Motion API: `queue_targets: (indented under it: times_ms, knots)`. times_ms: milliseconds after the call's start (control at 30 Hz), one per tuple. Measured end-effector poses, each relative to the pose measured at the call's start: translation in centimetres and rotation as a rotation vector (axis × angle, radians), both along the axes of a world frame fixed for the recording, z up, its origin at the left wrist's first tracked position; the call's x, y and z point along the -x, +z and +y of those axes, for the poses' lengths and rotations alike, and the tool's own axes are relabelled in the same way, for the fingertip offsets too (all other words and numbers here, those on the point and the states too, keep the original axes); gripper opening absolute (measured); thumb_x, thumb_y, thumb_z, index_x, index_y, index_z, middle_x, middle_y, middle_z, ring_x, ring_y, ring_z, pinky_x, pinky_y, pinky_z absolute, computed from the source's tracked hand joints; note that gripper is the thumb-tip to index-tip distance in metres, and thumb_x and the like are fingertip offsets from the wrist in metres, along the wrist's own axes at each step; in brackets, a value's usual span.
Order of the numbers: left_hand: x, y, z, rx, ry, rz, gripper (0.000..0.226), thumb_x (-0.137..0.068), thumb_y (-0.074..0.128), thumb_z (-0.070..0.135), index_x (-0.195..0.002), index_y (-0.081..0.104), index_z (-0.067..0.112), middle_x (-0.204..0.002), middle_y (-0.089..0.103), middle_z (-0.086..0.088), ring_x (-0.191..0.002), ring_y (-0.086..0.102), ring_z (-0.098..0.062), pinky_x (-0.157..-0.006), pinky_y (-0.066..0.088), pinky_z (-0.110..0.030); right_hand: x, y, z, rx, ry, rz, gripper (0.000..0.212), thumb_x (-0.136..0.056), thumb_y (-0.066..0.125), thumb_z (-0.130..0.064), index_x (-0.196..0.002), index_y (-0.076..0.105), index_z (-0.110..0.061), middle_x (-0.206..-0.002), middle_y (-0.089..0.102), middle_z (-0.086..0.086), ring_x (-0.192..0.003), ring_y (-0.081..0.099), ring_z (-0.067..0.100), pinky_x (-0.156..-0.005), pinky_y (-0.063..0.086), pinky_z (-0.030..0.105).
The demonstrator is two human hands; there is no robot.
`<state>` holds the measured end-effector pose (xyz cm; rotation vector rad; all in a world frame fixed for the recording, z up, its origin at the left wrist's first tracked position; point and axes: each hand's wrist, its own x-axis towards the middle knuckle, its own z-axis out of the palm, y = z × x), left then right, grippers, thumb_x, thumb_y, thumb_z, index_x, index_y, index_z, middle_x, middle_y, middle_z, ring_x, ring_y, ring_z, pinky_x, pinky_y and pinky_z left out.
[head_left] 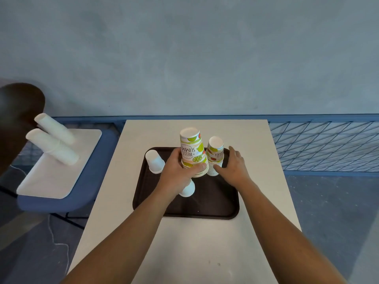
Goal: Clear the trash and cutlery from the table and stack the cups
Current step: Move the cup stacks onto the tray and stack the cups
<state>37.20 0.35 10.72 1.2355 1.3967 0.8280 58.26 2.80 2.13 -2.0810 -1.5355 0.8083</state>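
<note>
Tall printed stack (192,148) is gripped low by the left hand (180,171), inverted, at the tray (205,210) mid-bench (194,242). Right hand (233,167) is held open beside the shorter printed stack (215,156); contact can't be told. Advice: short stack should be steadied, axes aligned, white cup (187,189) at the wrist avoided.

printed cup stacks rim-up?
No: the tall printed stack, gripped by the left hand, and the short printed stack both show narrow bases on top and upside-down lettering.
</note>
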Motion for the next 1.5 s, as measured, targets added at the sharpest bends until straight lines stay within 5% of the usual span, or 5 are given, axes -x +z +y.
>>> queue_targets:
  times_ms: [267, 467, 600, 867, 1500]
  knots:
    - [-3.3, 1.6, 4.5, -0.085, -0.049, 0.023, 0.063, -0.079, 0.090, 0.024, -0.129, 0.053, 0.033, -0.117, 0.068, 0.019, -0.103, 0.067, 0.006, -0.077, 0.052, -0.014, -1.8, 0.0, -2.7, -0.026, -0.070, 0.083, 0.076, -0.092, 0.068, -0.034, -0.155, 0.033, -0.011, -0.152, 0.048, 0.012, -0.138, 0.046, 0.031, -0.111, 0.040, 0.042]
    - [-4.8, 1.1, 7.1, -0.090, -0.011, -0.014, 0.060, -0.079, 0.085, 0.014, -0.127, 0.054, 0.031, -0.114, 0.069, 0.014, -0.101, 0.068, 0.003, -0.086, 0.055, -0.023, -2.0, -0.4, -3.5, -0.067, 0.003, 0.098, 0.065, -0.093, 0.067, -0.033, -0.151, 0.045, -0.015, -0.148, 0.054, 0.004, -0.135, 0.050, 0.023, -0.112, 0.042, 0.038]
    - [-5.4, 0.2, 7.9, -0.111, -0.049, 0.006, 0.055, -0.081, 0.086, 0.012, -0.119, 0.053, 0.034, -0.111, 0.069, 0.015, -0.091, 0.067, 0.013, -0.079, 0.053, -0.016, -1.5, -0.7, -3.8, -0.087, -0.006, 0.139, 0.063, -0.092, 0.068, -0.032, -0.149, 0.047, -0.017, -0.146, 0.055, 0.003, -0.133, 0.052, 0.023, -0.111, 0.044, 0.039]
    - [-6.1, -2.2, 8.7, -0.105, -0.086, 0.040, 0.065, -0.077, 0.091, 0.020, -0.131, 0.055, 0.028, -0.121, 0.070, 0.013, -0.112, 0.068, -0.006, -0.097, 0.056, -0.033, -1.5, -1.0, -3.4, -0.070, -0.018, 0.173, 0.064, -0.093, 0.066, -0.038, -0.151, 0.044, -0.022, -0.150, 0.052, -0.001, -0.136, 0.051, 0.019, -0.111, 0.046, 0.043]
    - [-7.0, -3.9, 9.0, -0.141, -0.212, 0.263, 0.063, -0.080, 0.088, 0.036, -0.133, 0.055, 0.031, -0.124, 0.062, 0.016, -0.114, 0.060, -0.010, -0.094, 0.047, -0.029, -3.2, -0.6, -2.8, -0.025, -0.074, 0.245, 0.061, -0.094, 0.067, -0.029, -0.150, 0.047, -0.017, -0.150, 0.053, -0.001, -0.130, 0.056, 0.019, -0.105, 0.046, 0.031]
